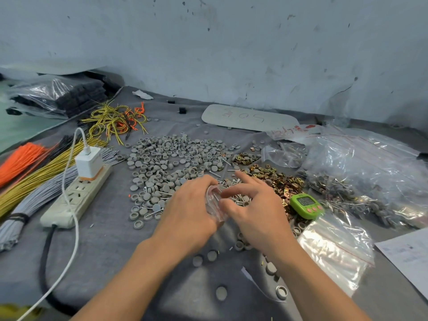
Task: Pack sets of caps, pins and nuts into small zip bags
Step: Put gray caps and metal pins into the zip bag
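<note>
A small clear zip bag [214, 200] with a red seal line sits between both hands above the grey cloth. My left hand [192, 212] grips its left side with curled fingers. My right hand [252, 209] pinches the bag's mouth with thumb and middle fingers, the index finger pointing out. Grey round caps [171, 158] lie spread in a wide heap behind the hands. Silver pins [240, 198] lie just beyond the bag. Brass-coloured nuts [278, 179] pile up to the right.
A green timer [305, 205] stands right of my right hand. A stack of empty zip bags [333, 249] lies at front right, and big bags of packed sets [361, 177] behind it. A power strip [76, 195] with a charger and wire bundles [34, 177] lie left.
</note>
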